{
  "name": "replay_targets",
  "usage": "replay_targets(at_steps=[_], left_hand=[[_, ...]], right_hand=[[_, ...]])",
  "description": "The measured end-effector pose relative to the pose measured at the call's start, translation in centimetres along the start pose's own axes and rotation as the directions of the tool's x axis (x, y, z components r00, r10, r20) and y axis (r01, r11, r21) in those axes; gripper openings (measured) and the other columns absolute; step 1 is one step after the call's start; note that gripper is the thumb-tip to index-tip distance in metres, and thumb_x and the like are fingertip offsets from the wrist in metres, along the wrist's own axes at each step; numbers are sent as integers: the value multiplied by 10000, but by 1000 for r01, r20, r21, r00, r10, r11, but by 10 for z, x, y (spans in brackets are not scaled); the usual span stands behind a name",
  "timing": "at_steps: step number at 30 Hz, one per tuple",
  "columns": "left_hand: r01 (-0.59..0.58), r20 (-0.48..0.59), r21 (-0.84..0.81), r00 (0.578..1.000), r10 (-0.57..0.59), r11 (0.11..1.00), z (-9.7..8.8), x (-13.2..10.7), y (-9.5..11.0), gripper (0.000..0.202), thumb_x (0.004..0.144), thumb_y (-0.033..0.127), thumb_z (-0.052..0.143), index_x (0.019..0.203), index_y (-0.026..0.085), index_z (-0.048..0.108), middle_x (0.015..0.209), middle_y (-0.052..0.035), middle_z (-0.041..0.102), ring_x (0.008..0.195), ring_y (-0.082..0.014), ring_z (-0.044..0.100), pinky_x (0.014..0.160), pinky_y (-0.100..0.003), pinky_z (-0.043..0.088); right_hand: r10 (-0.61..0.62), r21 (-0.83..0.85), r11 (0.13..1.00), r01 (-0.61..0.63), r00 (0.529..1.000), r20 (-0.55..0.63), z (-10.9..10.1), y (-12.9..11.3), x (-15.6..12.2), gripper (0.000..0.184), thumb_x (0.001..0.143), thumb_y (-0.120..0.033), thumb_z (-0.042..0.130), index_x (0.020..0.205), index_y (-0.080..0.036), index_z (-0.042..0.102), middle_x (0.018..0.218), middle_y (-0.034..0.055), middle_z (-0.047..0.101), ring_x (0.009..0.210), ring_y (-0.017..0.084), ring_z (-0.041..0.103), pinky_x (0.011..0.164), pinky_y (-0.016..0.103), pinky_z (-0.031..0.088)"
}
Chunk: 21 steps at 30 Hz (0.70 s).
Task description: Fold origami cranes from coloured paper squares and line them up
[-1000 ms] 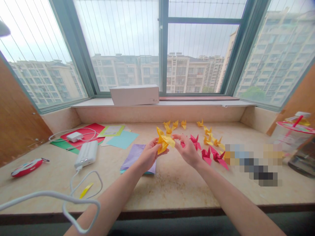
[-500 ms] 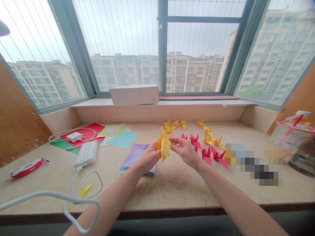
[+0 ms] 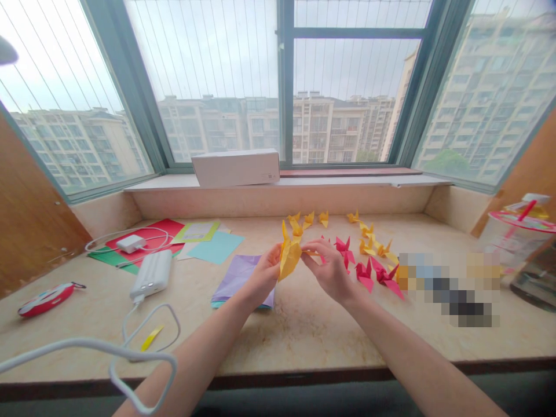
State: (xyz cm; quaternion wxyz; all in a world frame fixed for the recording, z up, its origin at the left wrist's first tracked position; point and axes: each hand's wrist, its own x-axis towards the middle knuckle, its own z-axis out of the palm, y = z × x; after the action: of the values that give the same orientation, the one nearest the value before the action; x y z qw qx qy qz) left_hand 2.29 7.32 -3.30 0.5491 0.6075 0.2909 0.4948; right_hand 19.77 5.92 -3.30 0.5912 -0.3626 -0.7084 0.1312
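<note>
Between my hands is a folded yellow paper crane [image 3: 289, 256], its pointed part tilting up and to the left. My left hand [image 3: 263, 275] grips its body from the left. My right hand [image 3: 329, 271] pinches a thin yellow point stretching to the right. Beyond my right hand stand red paper cranes [image 3: 365, 272], and yellow paper cranes [image 3: 309, 219] line the back of the marble counter [image 3: 304, 341]. A lilac paper sheet [image 3: 241, 278] lies under my left hand, not touching it.
A white power bank [image 3: 152, 274] with a looped white cable [image 3: 150, 330] lies to the left, near coloured paper sheets [image 3: 215, 247] and a white charger [image 3: 130, 243]. A red pouch [image 3: 46, 299] sits further left. A plastic cup [image 3: 516, 234] stands at right, beside a pixelated patch [image 3: 447, 289].
The yellow crane has tilted further left between my hands. My right hand has moved slightly closer, its fingers now on the thin yellow point.
</note>
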Motion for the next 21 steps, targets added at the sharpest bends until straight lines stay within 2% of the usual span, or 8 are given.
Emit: replay_targets(at_steps=[3,5,6,7,9,12,17,21], left_hand=[[-45,-199,31,979,50,999,-4,2,2,359,809,334,661,1136,207,582,1124,-74,642,1041,-190,589,853,-280,454],[-61,-354,103,931,94,993,-7,3,3,323,828,358,634,1104,203,569,1076,-61,635,1001,-176,589,813,-266,459],[-68,-387,148,914,121,987,-7,2,3,289,833,373,629,1054,197,567,1000,-46,635,935,-164,596,774,-255,460],[-75,-381,187,913,143,979,-7,2,3,261,835,387,631,993,192,560,910,-26,627,855,-150,598,732,-246,459],[-91,-282,229,947,156,969,-4,0,2,261,827,408,654,882,189,523,772,10,591,720,-128,589,663,-234,452],[-109,-129,217,982,139,970,2,-3,-2,318,792,402,713,854,190,485,786,10,604,694,-125,617,646,-237,475],[-140,-127,112,980,154,984,5,-3,-6,421,784,397,733,1061,188,494,888,-27,659,655,-126,648,658,-268,524],[-122,-76,83,989,129,989,3,-3,-4,398,806,414,707,1081,156,580,922,-64,681,695,-142,654,680,-267,528]], right_hand=[[-92,-136,987,80,993,-79,-6,-1,2,109,895,-262,611,953,-257,704,1012,71,668,990,235,621,893,426,508],[-106,-202,976,81,988,-115,-9,0,2,130,904,-246,593,971,-262,703,1050,77,637,1002,239,609,883,427,513],[-112,-229,970,81,986,-127,-10,1,2,139,906,-239,587,977,-262,704,1062,80,623,991,237,607,874,425,516],[-120,-254,964,84,984,-129,-10,2,1,148,907,-230,584,984,-262,706,1066,82,611,972,234,607,867,422,519],[-140,-293,951,101,984,-113,-9,4,0,163,906,-213,581,993,-259,710,1050,82,595,917,223,604,847,414,525],[-168,-295,944,149,985,-40,-4,5,-5,201,904,-181,568,1028,-253,709,1039,80,576,903,216,597,832,395,534],[-203,-164,960,228,967,153,3,-4,-9,296,902,-132,529,1128,-247,682,1109,88,553,1081,229,585,941,383,517],[-186,-59,978,199,966,178,4,-11,-9,305,900,-164,541,1161,-246,677,1138,91,563,1098,228,586,971,389,512]])
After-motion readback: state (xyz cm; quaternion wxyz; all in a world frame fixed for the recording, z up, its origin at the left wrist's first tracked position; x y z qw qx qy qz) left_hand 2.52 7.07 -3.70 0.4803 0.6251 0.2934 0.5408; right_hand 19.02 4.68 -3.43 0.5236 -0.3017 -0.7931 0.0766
